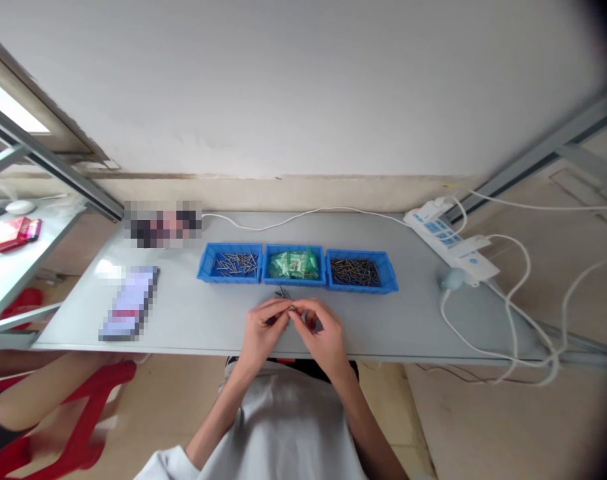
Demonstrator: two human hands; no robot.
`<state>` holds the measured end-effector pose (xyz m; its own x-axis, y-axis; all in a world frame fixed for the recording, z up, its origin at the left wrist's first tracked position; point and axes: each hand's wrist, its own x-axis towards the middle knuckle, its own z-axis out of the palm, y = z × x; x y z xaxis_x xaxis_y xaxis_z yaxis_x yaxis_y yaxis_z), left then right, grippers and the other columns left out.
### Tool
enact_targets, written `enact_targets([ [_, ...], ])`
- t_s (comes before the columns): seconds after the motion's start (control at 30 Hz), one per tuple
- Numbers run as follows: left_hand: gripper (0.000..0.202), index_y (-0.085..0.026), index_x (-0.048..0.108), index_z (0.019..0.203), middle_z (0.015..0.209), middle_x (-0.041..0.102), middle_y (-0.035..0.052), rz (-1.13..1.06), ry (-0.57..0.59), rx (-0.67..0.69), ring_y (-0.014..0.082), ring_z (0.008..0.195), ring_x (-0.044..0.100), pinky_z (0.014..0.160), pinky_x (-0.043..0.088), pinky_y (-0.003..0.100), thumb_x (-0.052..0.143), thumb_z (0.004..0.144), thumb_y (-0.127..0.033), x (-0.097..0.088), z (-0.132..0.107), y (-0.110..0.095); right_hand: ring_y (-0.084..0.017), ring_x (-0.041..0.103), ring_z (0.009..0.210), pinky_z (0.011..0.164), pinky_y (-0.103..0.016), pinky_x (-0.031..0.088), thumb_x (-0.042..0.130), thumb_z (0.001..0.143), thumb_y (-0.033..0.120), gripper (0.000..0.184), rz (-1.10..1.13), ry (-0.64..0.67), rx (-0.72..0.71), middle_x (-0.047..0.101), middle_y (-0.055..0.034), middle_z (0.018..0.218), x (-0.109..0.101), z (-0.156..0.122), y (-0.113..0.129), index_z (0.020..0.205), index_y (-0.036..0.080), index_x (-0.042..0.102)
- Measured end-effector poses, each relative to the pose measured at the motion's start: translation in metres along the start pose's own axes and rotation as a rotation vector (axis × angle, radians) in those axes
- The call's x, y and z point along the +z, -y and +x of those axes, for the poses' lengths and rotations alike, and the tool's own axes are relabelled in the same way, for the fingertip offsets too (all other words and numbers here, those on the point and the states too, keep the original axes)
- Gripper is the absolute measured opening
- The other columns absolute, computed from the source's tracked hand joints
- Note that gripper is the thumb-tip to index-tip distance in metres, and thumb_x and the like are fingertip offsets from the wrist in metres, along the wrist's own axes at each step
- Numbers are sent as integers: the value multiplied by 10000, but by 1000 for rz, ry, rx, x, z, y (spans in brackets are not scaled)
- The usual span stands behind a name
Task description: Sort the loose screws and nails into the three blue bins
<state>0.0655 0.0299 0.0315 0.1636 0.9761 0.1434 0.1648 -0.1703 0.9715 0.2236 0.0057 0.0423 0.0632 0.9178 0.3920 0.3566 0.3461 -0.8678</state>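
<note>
My left hand [264,328] and my right hand [324,335] meet fingertip to fingertip above the table's front part. Both are closed in a pinch around something tiny, mostly hidden by the fingers. Just beyond them lie a few loose metal screws or pins [282,292]. Three blue bins stand in a row behind the hands. Thin metal pieces [236,264] are scattered in the left bin [230,277], and a green plastic bag [293,265] fills the middle bin [293,279]. Darker, screw-like pieces [354,273] are heaped in the right bin [389,279].
A blurred-out phone [130,303] lies on the grey table [193,320] at left, with a pixelated object behind it. On the right are a white power strip [450,240] and looping white cables [516,333]. Another person's leg [43,393] and a red stool [90,413] show at lower left.
</note>
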Motion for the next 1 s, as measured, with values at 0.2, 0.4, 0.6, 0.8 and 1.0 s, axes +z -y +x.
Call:
enact_targets([
  [0.2,159,-218,846,997,1003,800,86,17,5,35,174,773,697,659,534,252,702,959,-273,0,0,-6,-132,545,603,618,-268,500,628,1024,285,94,-42,-24,-16,654,3,771,-1,3,7,1002,241,709],
  [0.4,273,-194,787,1084,927,770,58,-96,-281,-140,87,556,500,551,442,212,623,1026,-404,-1,-4,-7,-127,516,554,602,-276,484,635,1027,330,158,-444,-414,-59,708,-29,822,-49,44,-3,1043,200,723],
  [0.6,302,-175,742,1007,815,714,20,-219,-424,-186,75,533,461,538,413,198,629,1017,-455,-1,-5,-6,-147,569,590,648,-276,472,631,1028,311,166,-569,-300,-130,692,-16,763,-53,51,-6,1074,188,732],
  [0.8,314,-171,745,998,776,697,11,-204,-380,-192,81,535,481,541,424,195,639,1003,-467,-2,-3,-11,-175,680,671,584,-270,378,632,1011,291,126,-564,129,68,743,-6,797,10,16,-7,1076,244,729],
  [1.0,338,-162,740,1010,768,696,16,-183,-344,-195,80,520,475,513,411,194,626,1010,-480,-1,-2,-9,-192,663,651,573,-277,317,633,979,259,84,-575,146,221,735,-9,773,17,17,-20,931,234,697],
])
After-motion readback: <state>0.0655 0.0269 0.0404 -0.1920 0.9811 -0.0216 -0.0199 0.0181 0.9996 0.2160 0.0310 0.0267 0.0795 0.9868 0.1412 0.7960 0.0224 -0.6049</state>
